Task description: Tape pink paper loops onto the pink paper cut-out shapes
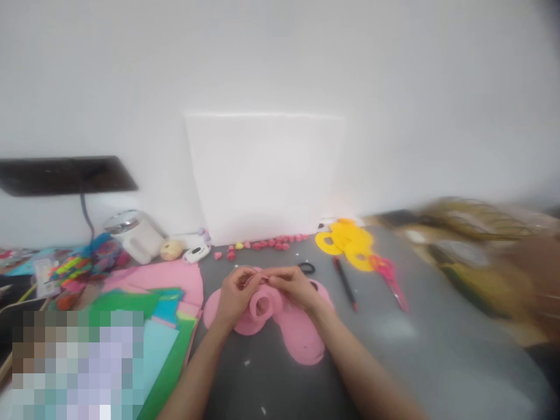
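Pink paper pieces (301, 338), several of them rounded, lie on the grey table in front of me. A curled pink paper strip (262, 305) rises from their middle. My left hand (237, 293) pinches the upper left edge of the curled pink paper, its fingers pressed together. From the other side my right hand (294, 284) pinches the same paper, its fingertips close to those of my left hand. The exact spot between the fingertips is blurred.
Pink scissors (391, 280), a black pen (345, 284) and yellow paper rings (350, 242) are on the right. Small red beads (271, 243) line the back beneath a white board (266, 175). Coloured sheets (160, 350) and a white mug-like object (139, 236) stand left.
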Demonstrator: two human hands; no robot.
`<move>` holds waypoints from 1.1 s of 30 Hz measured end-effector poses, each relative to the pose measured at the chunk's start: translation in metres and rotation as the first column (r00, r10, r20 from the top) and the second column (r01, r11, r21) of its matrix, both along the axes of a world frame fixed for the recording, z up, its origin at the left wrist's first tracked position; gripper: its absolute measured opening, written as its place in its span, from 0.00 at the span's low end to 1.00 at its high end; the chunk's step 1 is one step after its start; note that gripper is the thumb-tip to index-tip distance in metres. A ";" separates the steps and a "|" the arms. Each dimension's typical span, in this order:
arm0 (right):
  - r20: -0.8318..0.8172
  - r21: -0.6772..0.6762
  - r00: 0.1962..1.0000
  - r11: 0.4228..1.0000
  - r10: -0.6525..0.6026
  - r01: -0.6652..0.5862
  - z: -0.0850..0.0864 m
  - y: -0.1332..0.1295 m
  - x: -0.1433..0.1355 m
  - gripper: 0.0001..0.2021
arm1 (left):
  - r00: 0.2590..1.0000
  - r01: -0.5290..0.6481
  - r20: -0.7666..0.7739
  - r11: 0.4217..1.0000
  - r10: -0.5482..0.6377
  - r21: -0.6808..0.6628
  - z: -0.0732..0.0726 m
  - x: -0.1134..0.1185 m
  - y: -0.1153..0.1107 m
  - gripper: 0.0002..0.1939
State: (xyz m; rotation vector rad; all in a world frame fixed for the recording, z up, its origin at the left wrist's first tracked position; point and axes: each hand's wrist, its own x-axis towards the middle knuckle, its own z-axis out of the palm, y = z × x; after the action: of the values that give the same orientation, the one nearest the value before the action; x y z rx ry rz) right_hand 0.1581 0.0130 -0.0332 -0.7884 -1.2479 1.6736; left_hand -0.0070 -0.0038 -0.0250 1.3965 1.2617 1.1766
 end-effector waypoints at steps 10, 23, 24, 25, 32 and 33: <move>0.048 0.000 0.990 0.991 -0.134 0.134 -0.006 0.001 -0.013 0.11 | 1.000 -0.003 0.001 1.000 0.003 0.003 0.006 -0.001 0.003 0.07; 0.156 0.066 0.986 0.996 -0.066 0.056 0.004 0.002 -0.013 0.13 | 1.000 -0.008 0.026 1.000 0.008 -0.028 0.008 -0.005 0.001 0.09; 0.158 0.077 0.986 0.996 -0.062 0.050 0.005 0.002 -0.011 0.13 | 1.000 -0.002 0.027 0.999 0.003 -0.033 0.007 -0.005 0.000 0.09; 0.159 0.084 0.985 0.995 -0.062 0.050 0.005 0.001 -0.010 0.13 | 1.000 0.001 0.031 0.999 0.000 -0.038 0.006 -0.005 0.000 0.09; 0.157 0.089 0.985 0.994 -0.073 0.059 0.008 0.001 -0.008 0.13 | 0.996 0.014 0.091 0.999 -0.009 -0.051 0.000 -0.006 0.001 0.08; 0.152 0.088 0.986 0.994 -0.073 0.060 0.009 0.000 -0.009 0.13 | 0.996 0.011 0.090 0.999 -0.006 -0.050 0.000 -0.007 0.001 0.08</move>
State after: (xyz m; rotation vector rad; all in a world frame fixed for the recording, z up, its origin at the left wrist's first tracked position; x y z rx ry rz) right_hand 0.1494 0.0134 -0.0241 -0.9136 -1.3740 1.5198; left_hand -0.0135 -0.0029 -0.0245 1.2967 1.2128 1.1809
